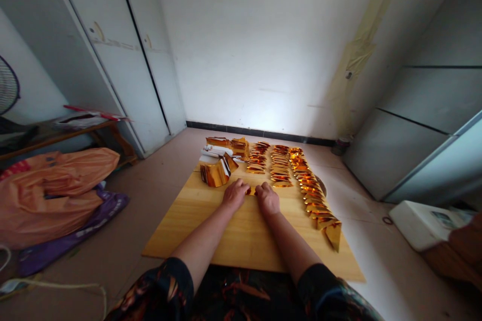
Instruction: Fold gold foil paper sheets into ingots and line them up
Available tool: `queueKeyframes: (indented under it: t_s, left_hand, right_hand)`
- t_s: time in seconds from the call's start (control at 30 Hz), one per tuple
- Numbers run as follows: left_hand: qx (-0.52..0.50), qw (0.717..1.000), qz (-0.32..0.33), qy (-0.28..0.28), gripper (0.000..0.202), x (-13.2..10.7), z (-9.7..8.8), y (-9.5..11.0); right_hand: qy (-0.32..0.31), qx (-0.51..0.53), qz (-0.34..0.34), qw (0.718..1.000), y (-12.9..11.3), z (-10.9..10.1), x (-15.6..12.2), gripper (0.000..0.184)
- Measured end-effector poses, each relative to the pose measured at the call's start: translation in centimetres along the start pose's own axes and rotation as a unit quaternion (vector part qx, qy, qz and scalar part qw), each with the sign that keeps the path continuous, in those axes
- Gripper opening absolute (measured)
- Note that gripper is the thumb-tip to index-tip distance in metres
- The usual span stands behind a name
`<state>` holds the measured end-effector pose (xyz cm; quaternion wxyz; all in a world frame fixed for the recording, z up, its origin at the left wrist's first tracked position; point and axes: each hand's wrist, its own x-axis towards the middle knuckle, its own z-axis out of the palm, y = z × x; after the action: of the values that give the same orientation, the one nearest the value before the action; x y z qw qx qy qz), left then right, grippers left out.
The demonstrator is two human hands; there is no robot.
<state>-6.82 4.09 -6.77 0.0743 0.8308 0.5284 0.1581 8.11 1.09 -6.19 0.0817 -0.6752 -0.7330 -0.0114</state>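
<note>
Over the middle of the wooden board [226,220], my left hand [236,193] and my right hand [268,197] grip the two ends of a small piece of gold foil paper [252,191]. The fingers of both hands are closed on it, and they cover most of its ends. Just beyond my left hand lies a curled stack of gold foil sheets [215,173]. To the right of my right hand, folded gold foil pieces [280,165] stand in rows, with a longer row [311,188] running along the board's right side.
Behind the curled stack are a white roll [216,151] and more gold foil [240,147]. An orange bag [56,185] and a purple bag [75,233] lie on the floor at left. Cabinets [113,50] flank the left; a white box [422,223] stands at right.
</note>
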Motion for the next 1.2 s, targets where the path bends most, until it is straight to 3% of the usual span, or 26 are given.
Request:
queueKeyframes:
  t_s: [0.23, 0.47, 0.6, 0.9, 1.2]
  left_hand:
    - [-0.005, 0.999, -0.018, 0.037, 0.024, -0.3, 0.4, -0.9]
    - [-0.028, 0.996, -0.081, 0.026, 0.023, -0.2, 0.1, -0.7]
    - [-0.035, 0.994, -0.104, 0.014, 0.020, 0.0, -0.2, -0.6]
    - [-0.048, 0.993, -0.103, 0.016, 0.019, -0.1, -0.2, -0.6]
    - [-0.059, 0.991, -0.122, 0.008, 0.021, 0.0, -0.3, -0.6]
  right_hand:
    - [-0.014, 0.028, -0.033, 0.999, 0.5, 0.0, 0.5, 0.022]
    - [0.004, 0.094, 0.090, 0.992, -0.5, -0.1, 0.4, 0.018]
    - [-0.001, 0.115, 0.150, 0.982, -1.3, -0.2, 0.6, 0.026]
    - [-0.008, 0.119, 0.191, 0.974, -2.4, -1.3, 0.8, 0.028]
    - [-0.054, 0.150, 0.214, 0.964, -1.7, -1.4, 1.9, 0.022]
